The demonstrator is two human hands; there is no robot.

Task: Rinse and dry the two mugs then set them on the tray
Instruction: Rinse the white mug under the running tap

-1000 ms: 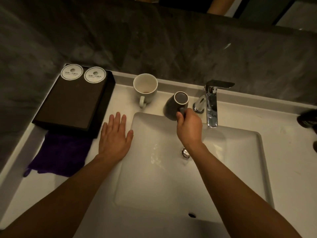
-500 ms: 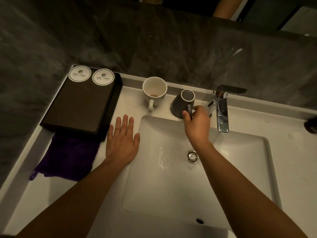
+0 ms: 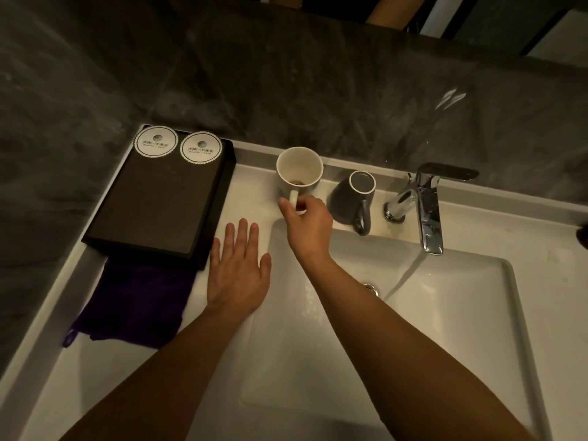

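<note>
A white mug (image 3: pixel 299 173) with brown dregs stands upright on the counter behind the sink's far left corner. My right hand (image 3: pixel 307 226) pinches its handle. To its right stands a grey mug (image 3: pixel 351 198) with a white rim, handle toward me, untouched. My left hand (image 3: pixel 238 270) lies flat and open on the counter by the basin's left edge. The dark tray (image 3: pixel 159 198) sits at far left with two round paper coasters (image 3: pixel 178 146) on its far end. A purple cloth (image 3: pixel 136 302) lies just in front of the tray.
The white sink (image 3: pixel 477 313) fills the middle and right. A chrome faucet (image 3: pixel 428 206) behind it runs a thin stream toward the drain (image 3: pixel 370 288). A dark stone wall rises behind the counter. A dark object shows at the right edge (image 3: pixel 582 235).
My right hand let go of the grey mug's handle and moved left onto the white mug's handle. Water now runs from the faucet. My left hand stayed put.
</note>
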